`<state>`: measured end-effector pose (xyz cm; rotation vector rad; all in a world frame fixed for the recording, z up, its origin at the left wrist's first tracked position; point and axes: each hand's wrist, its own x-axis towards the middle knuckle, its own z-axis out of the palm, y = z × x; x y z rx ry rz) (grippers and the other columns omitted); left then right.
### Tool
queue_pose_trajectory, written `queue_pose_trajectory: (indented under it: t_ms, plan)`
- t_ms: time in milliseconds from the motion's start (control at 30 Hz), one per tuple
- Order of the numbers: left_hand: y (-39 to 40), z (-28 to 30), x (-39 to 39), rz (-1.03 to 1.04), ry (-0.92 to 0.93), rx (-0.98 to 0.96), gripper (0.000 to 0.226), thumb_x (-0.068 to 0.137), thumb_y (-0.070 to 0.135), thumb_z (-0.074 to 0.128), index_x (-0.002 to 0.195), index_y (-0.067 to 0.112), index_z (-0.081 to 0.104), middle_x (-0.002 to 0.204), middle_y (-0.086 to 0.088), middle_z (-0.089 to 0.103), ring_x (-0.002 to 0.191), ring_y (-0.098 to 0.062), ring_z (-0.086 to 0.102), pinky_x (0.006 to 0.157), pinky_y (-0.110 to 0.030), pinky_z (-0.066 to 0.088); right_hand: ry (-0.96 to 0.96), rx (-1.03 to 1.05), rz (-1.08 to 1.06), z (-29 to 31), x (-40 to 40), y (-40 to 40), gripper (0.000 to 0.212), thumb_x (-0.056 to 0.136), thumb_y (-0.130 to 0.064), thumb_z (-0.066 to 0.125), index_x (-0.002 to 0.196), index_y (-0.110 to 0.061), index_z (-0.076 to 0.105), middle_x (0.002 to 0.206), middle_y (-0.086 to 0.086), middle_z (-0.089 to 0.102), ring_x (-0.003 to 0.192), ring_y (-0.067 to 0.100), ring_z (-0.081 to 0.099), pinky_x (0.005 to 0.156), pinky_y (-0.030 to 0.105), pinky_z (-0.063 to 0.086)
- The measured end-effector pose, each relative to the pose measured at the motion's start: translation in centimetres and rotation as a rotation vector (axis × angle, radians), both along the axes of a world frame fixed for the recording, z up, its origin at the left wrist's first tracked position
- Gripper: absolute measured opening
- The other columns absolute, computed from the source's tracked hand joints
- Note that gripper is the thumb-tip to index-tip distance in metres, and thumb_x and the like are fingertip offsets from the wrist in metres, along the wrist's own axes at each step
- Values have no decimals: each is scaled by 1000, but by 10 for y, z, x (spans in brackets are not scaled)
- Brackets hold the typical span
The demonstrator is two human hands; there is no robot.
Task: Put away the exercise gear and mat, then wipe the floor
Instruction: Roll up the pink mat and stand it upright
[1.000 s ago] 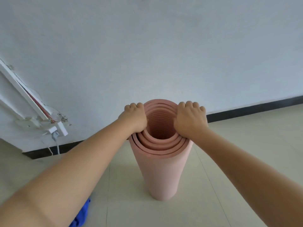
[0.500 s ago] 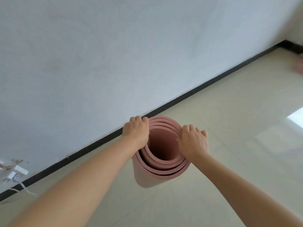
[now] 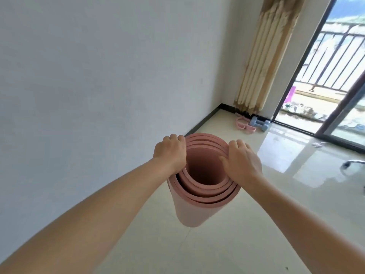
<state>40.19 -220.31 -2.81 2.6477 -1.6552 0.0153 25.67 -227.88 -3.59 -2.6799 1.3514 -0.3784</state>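
Observation:
A pink rolled-up exercise mat (image 3: 195, 210) hangs upright in front of me, its open top end facing the camera and its bottom end off the floor. My left hand (image 3: 170, 153) grips the left side of the top rim. My right hand (image 3: 240, 160) grips the right side of the rim, thumb inside the roll. In the far corner on the floor lie blue dumbbells (image 3: 259, 123) and a pink band-like piece of gear (image 3: 243, 124).
A white wall (image 3: 98, 76) runs along the left with a black skirting. A beige curtain (image 3: 264, 56) hangs in the corner beside a glass balcony door (image 3: 335, 86). A chair's wheeled base (image 3: 353, 164) shows at the right edge. The floor is glossy pale tile.
The view has swung right, bringing the corner, curtain, balcony door and dumbbells into sight. The mat has been lifted off the floor and carried along the wall, both hands still on its rim.

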Motion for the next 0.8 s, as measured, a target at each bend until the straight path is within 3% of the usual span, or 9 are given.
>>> queue_pose_trajectory:
  t_ms: [400, 800]
  plan:
    - [-396, 49, 27, -316, -10, -75, 36, 94, 11, 35, 128, 1, 40, 128, -16, 49, 115, -28, 48, 91, -34, 45, 103, -32, -251, 57, 7, -357, 35, 95, -29, 48, 120, -4, 48, 125, 10, 53, 116, 25, 50, 93, 31, 43]
    - [-780, 11, 93, -248, -59, 60, 33, 93, 11, 37, 125, 3, 41, 130, -14, 46, 120, -28, 45, 93, -33, 42, 161, 2, -168, 19, 75, -747, 37, 94, -31, 46, 123, -7, 48, 125, 10, 53, 115, 27, 51, 94, 35, 42]
